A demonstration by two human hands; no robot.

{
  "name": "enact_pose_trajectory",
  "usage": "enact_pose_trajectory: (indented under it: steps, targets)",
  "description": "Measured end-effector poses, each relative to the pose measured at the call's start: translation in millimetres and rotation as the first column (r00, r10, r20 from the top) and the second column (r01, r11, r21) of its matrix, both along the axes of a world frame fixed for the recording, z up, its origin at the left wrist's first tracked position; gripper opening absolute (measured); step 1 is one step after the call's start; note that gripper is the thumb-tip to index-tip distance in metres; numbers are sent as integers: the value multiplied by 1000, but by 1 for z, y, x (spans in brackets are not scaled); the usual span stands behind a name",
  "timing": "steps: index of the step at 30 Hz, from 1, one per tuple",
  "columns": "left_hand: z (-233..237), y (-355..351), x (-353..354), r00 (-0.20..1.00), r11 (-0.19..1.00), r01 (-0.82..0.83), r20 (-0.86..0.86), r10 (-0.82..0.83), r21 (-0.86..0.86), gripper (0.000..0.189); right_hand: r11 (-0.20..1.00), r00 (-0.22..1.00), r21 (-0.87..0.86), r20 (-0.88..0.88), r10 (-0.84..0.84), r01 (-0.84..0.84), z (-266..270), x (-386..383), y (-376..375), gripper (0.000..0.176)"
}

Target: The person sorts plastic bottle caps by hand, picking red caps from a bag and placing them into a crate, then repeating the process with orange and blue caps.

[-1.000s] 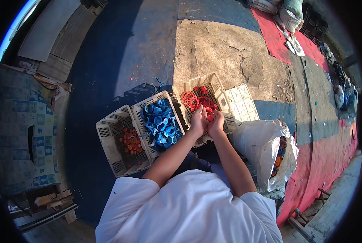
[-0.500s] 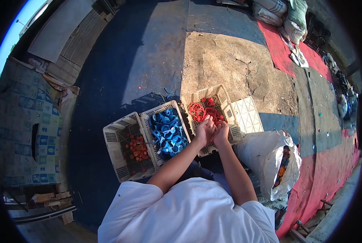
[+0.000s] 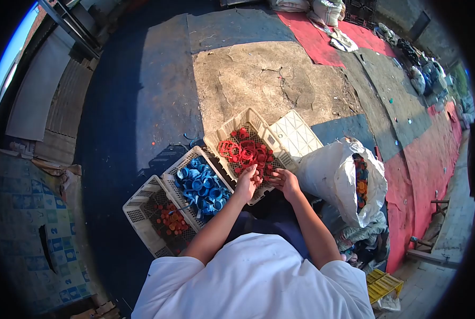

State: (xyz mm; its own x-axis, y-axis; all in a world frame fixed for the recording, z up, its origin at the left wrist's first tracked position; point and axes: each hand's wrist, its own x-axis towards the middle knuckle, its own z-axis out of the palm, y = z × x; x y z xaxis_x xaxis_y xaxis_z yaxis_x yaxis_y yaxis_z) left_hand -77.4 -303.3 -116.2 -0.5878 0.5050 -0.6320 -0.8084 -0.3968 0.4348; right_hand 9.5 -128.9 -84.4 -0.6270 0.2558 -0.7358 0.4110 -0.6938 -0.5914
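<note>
My left hand (image 3: 248, 183) is over the near edge of the crate of red caps (image 3: 227, 169), its fingers curled; what they hold, if anything, is too small to tell. To its right, apart from it, my right hand (image 3: 286, 182) has its fingers spread, with nothing visible in it. Red caps and rings (image 3: 248, 152) lie in the crate in front of both hands. Beside it on the left is a crate of blue caps (image 3: 203, 187), and further left a crate with orange-red caps (image 3: 172, 220).
A white sack (image 3: 322, 170) with mixed coloured caps in its mouth lies to the right. Behind it a pale lattice panel (image 3: 296, 134) adjoins the crate. A yellow crate (image 3: 382, 285) stands at lower right. Stuffed sacks (image 3: 328, 11) are at the far back.
My hands have moved apart; before, they were close together over the red caps. The view has turned, so the crates appear further left and the sack's mouth shows more.
</note>
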Motion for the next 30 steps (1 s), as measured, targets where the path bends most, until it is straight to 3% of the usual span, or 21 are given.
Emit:
enact_pose_trajectory:
  steps: [3,8,12,20,27,30]
  targets:
    - [-1,11,19,993,996,95,69,-94,-6,26,986,987,93,64,-144,138,-5,52,22,29]
    - [-13,44,39,942,935,286,115,-315,210,34,928,956,249,24,-292,277,41,129,39,27]
    - [15,90,55,883,879,453,64,-466,150,26,850,901,307,-65,-430,428,66,183,49,26]
    - [60,163,93,817,782,549,8,-576,295,28,696,785,363,-244,-570,619,94,251,96,20]
    - [90,229,139,792,744,580,-16,-610,333,37,504,740,553,-383,-553,663,85,310,160,18]
    - [101,248,163,786,716,571,-14,-619,401,40,445,776,678,-310,-549,585,80,333,178,17]
